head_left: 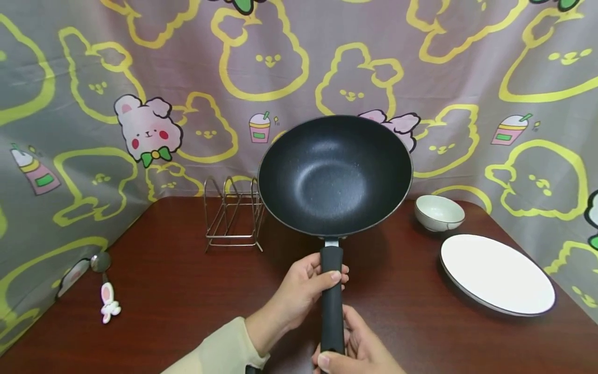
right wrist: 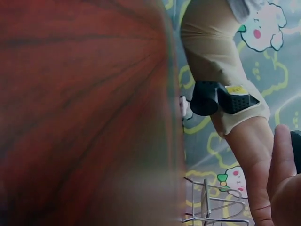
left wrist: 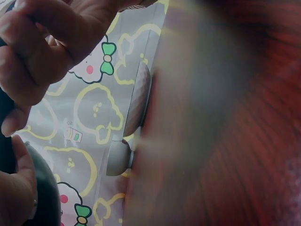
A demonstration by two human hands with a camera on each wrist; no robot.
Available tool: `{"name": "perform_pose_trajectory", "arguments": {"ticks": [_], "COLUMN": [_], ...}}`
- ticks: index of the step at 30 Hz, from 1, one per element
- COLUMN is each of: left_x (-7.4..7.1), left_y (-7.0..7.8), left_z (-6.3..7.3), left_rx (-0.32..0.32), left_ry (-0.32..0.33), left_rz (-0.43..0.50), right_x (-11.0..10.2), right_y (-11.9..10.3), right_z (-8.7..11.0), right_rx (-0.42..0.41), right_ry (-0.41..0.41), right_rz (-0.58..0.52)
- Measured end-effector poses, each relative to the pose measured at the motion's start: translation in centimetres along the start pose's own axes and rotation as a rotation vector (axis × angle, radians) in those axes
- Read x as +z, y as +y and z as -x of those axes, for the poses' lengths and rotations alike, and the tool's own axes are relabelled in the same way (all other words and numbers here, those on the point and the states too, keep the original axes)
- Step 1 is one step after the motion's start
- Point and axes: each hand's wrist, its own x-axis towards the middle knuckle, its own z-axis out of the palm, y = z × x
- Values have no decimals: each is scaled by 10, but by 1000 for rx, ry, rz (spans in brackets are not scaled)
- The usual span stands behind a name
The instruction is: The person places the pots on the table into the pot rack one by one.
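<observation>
A black frying pan [head_left: 334,176] with deep, sloping sides is held up in the middle of the head view, its dark inside facing me. The long black handle [head_left: 332,301] points down toward me. My left hand [head_left: 299,291] grips the handle's upper part, thumb across the front and fingertips showing on the far side. Lower down, my right hand [head_left: 357,348] holds the handle's end, with its thumb over the front. Part of the pan's dark outside [left wrist: 47,188] shows at the lower left of the left wrist view.
A wire rack [head_left: 233,218] stands behind on the left of the brown table [head_left: 177,291]. On the right are a small bowl [head_left: 439,213] and a white oval plate [head_left: 497,274]. A spoon with a rabbit handle [head_left: 108,301] lies far left. Patterned cloth [head_left: 289,57] hangs behind.
</observation>
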Motion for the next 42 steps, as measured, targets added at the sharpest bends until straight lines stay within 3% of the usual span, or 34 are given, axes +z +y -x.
{"name": "perform_pose_trajectory", "arguments": {"ticks": [11, 18, 25, 34, 42], "left_x": [-13, -17, -25, -35, -41], "left_y": [6, 13, 17, 33, 51], "left_z": [-3, -5, -6, -5, 0], "left_rx": [53, 65, 95, 58, -11], "left_ry": [-64, -75, -88, -40, 78], "left_rz": [-5, -6, 4, -175, -392], "right_x": [5, 7, 7, 5, 11], "right_y": [-6, -10, -3, 6, 7], "right_z": [-10, -16, -27, -45, -57], "right_rx": [-93, -82, -300, -610, -639], "right_ry": [-17, 4, -10, -58, -40], "right_rz": [147, 257, 414, 690, 846]}}
